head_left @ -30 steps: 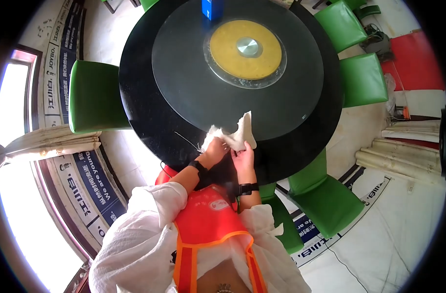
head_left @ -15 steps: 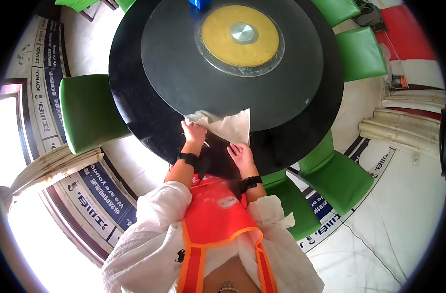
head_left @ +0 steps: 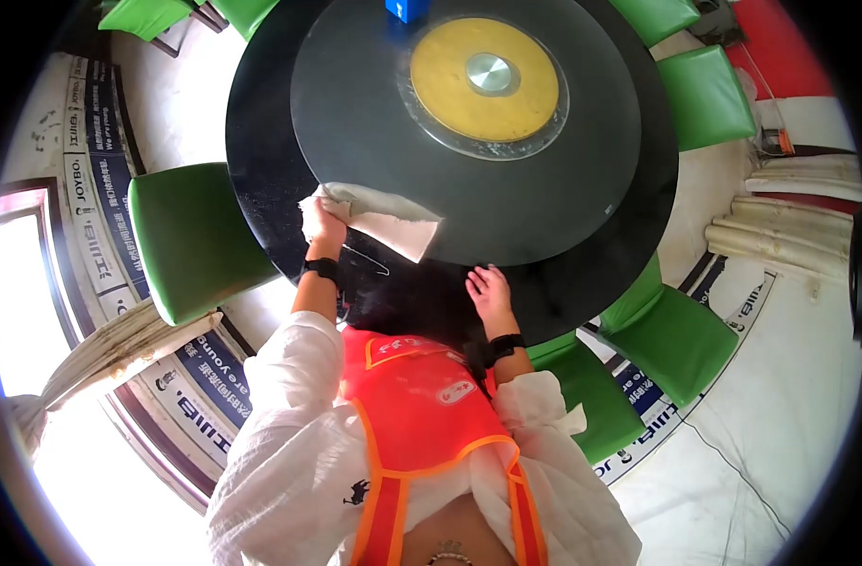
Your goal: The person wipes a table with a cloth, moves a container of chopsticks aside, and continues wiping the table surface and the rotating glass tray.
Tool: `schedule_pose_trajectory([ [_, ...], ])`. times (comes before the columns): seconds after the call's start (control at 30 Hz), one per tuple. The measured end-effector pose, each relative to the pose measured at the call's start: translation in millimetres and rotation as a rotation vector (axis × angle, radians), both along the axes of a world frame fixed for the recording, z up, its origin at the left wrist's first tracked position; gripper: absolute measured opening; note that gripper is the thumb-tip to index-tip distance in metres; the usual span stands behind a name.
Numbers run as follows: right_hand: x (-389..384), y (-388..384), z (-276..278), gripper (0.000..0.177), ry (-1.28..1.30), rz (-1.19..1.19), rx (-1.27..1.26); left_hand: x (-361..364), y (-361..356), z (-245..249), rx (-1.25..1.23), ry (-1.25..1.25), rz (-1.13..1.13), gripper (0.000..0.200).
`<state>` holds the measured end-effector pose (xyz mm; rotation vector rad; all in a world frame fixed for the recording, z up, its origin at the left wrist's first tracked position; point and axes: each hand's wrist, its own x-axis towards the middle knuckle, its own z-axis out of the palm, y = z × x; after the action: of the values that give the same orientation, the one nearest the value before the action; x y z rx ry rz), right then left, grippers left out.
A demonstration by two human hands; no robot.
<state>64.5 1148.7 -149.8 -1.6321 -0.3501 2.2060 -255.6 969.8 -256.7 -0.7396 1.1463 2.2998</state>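
My left hand (head_left: pixel 323 224) is closed on one end of a whitish cloth (head_left: pixel 393 219). The cloth stretches to the right from it, lying over the near-left rim of the dark grey turntable (head_left: pixel 563 193) and the glossy black round table (head_left: pixel 266 193). A thin pale thread (head_left: pixel 369 259) shows against the black surface beside my left wrist. My right hand (head_left: pixel 490 292) is at the near part of the table, its fingers loosely bent and apart, with nothing in them. It is separate from the cloth.
A yellow disc (head_left: pixel 450 85) with a metal hub (head_left: pixel 490 72) marks the turntable's middle. Behind it stands a blue box (head_left: pixel 405 9). Green chairs ring the table, including one at left (head_left: pixel 190 241) and one at right (head_left: pixel 671 340). A cable (head_left: pixel 733 472) runs along the floor.
My left hand has moved left and slightly away from me, drawing the cloth along. My right hand has shifted a little right and is now apart from the cloth. The whole view has shifted slightly.
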Motion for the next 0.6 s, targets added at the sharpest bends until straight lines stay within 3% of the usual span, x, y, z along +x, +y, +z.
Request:
schedule_pose_trajectory([
  [0.03,4.5,2.9,-3.1,0.039,-0.036,-0.006,0.019,14.9,8.5,31.6,-0.073,0.015,-0.039,0.022],
  [0.07,9.2,6.0,-4.9,0.043,-0.073,-0.014,0.04,23.2,19.1,29.0,0.02,-0.004,-0.069,0.015],
  [0.13,22.5,13.7,-3.9,0.045,-0.028,-0.07,0.033,49.4,22.4,25.7,-0.042,-0.033,-0.098,0.02],
  [0.2,29.3,18.6,0.5,0.045,-0.055,-0.073,0.054,72.2,46.1,69.8,-0.021,-0.135,-0.006,0.025],
  [0.27,30.2,20.3,7.8,0.045,-0.212,-0.009,0.171,88.6,32.9,41.3,0.011,-0.033,-0.186,0.025],
  [0.33,26.6,17.1,9.3,0.046,-0.266,0.043,0.211,97.7,5.7,-50.5,0.878,0.399,-0.542,0.031],
  [0.4,24.1,14.1,4.6,0.046,-0.243,0.076,0.238,129.5,42.7,56.2,0.048,0.06,-0.324,0.031],
  [0.43,18.7,11.4,7.4,0.046,-0.201,0.09,0.221,139.4,50.6,63.3,0.106,-0.037,-0.289,0.032],
  [0.47,15.6,8.1,4.5,0.044,-0.159,0.106,0.203,151.1,46.6,51.8,0.16,0.048,-0.4,0.03],
  [0.53,8.8,1.5,-1.2,0.044,-0.077,0.147,0.156,167.0,45.6,19.8,-0.044,-0.007,-0.661,0.028],
  [0.6,3.8,-4.3,-2.5,0.046,-0.054,0.188,0.144,189.8,47.0,-21.4,-0.107,0.522,-0.898,0.028],
])
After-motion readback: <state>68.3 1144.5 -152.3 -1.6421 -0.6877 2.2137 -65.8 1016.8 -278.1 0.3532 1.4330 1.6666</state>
